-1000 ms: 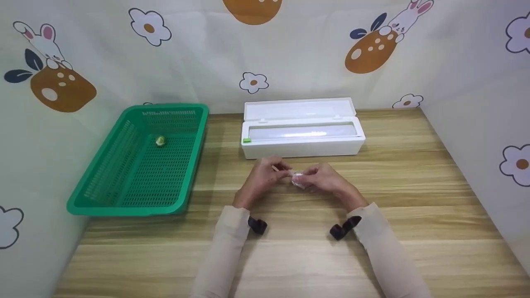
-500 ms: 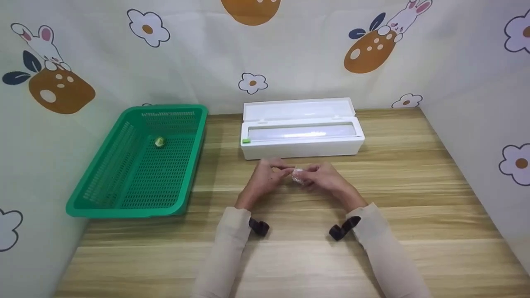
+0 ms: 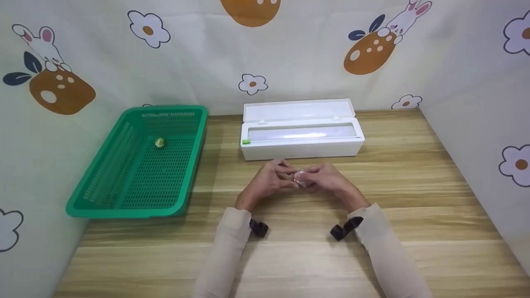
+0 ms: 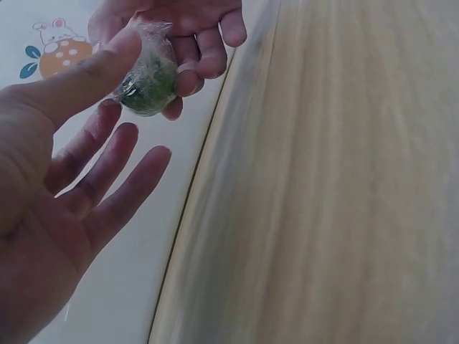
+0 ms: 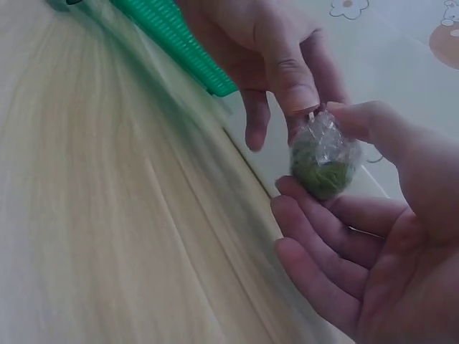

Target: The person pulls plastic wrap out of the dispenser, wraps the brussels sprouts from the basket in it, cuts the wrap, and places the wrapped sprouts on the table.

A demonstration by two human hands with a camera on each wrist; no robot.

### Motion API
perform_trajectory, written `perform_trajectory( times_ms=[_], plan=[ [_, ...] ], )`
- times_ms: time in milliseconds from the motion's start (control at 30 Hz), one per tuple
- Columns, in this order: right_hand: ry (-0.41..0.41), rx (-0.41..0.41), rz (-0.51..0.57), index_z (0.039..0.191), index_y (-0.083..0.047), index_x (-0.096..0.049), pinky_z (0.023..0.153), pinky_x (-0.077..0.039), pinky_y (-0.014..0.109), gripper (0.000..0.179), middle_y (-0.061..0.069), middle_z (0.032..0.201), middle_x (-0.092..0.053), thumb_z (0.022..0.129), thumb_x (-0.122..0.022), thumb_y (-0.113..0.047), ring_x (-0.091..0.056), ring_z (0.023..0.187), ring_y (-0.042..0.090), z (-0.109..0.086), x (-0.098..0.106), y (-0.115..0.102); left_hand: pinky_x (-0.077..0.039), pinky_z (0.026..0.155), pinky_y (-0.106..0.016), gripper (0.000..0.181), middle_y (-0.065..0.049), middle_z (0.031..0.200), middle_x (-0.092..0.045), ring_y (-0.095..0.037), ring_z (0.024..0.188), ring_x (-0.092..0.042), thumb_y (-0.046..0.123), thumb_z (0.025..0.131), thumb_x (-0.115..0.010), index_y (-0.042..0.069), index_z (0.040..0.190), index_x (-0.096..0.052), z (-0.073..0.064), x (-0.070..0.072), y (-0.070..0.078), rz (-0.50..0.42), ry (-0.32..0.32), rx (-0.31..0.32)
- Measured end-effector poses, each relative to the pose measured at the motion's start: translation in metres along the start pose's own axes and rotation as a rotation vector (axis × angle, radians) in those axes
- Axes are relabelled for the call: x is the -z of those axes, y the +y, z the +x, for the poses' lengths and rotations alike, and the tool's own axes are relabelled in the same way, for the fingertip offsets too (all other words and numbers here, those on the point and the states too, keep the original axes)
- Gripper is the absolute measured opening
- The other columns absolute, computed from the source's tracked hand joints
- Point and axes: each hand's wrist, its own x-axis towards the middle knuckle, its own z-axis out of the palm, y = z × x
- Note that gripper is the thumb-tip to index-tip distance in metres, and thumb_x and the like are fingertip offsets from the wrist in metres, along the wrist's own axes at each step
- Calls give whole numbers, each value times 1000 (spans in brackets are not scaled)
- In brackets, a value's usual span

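Note:
A small round green vegetable point(image 5: 324, 172) wrapped in crinkled cling film is held up between both hands, above the table. In the left wrist view this wrapped vegetable point(image 4: 149, 86) shows dark green under clear film. My right hand point(image 3: 330, 179) holds it, thumb at the gathered film and fingers beneath. From the other side my left hand point(image 3: 267, 180) pinches at the film with thumb and forefinger; its other fingers spread away. In the head view, fingers hide most of the vegetable. Behind the hands stands a white cling film box point(image 3: 304, 150) with its lid raised.
A green plastic basket point(image 3: 188, 178) stands on the left of the wooden table point(image 3: 414, 186). One small pale-green round item point(image 3: 160, 142) lies inside it. Printed cloth point(image 3: 306, 54) hangs behind and at both sides.
My left hand has shifted slightly right, and its fingers have spread and re-placed around the film. The right hand stays nearly in place with the wrapped vegetable. Box and basket are unmoved.

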Motion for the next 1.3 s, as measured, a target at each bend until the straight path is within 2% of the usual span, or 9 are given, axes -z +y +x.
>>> perform_trajectory(
  times_ms=[133,267,367,567,667,767,1000,1133,1300],
  plan=[
    [-37,4,9,109,-6,-76,74,-61,30,34,9,92,-78,89,-76,-34,-71,80,17,-1,0,0,-57,79,-21,37,-3,107,-64,-17,100,-63,17,79,-86,13,114,-77,1,-2,-1,78,41,-2],
    [-64,36,17,112,1,-72,71,-61,30,43,17,92,-77,101,-58,-38,-73,77,18,-2,-1,1,-55,73,-21,34,-6,104,-66,-26,97,-66,16,80,-85,14,113,-77,2,-2,-3,107,78,-19],
    [-75,40,34,113,3,-70,70,-60,29,47,21,94,-76,104,-51,-40,-73,78,18,-2,-2,1,-54,74,-21,33,-8,104,-68,-29,95,-66,15,80,-85,12,112,-77,1,-2,-5,116,102,-45],
    [-54,30,26,108,-1,-75,71,-60,28,37,16,91,-77,95,-68,-36,-72,77,16,0,-5,1,-52,81,-22,28,-7,100,-70,-16,92,-60,17,81,-84,8,106,-77,2,-4,-8,123,148,-76],
    [-12,27,45,102,-1,-77,72,-59,28,37,10,84,-77,92,-71,-37,-71,76,16,1,-4,1,-54,80,-24,25,-9,96,-70,-19,89,-62,18,81,-83,6,103,-77,3,-5,-8,118,152,-108],
    [3,12,72,101,-1,-77,74,-59,28,36,5,81,-77,90,-74,-35,-71,77,15,1,-3,2,-55,76,-23,22,-9,96,-69,-23,89,-65,18,82,-83,6,100,-79,4,-6,-8,116,147,-99],
    [-35,11,57,109,1,-75,76,-59,27,35,4,85,-77,93,-71,-31,-71,81,13,0,1,3,-59,83,-27,29,-8,108,-71,-22,102,-67,14,80,-84,7,105,-73,4,-7,-9,5,131,16],
    [-34,21,38,108,1,-75,75,-58,26,32,5,89,-77,95,-70,-28,-70,82,14,0,1,3,-58,84,-29,29,-8,107,-71,-22,102,-66,15,79,-85,8,106,-77,4,-5,-9,20,139,9],
    [-55,32,58,113,4,-72,78,-59,28,35,9,92,-78,97,-67,-26,-72,83,16,0,3,2,-54,76,-20,28,-11,106,-68,-33,100,-64,15,82,-83,8,108,-78,4,-2,-10,27,142,-34]
  ],
)
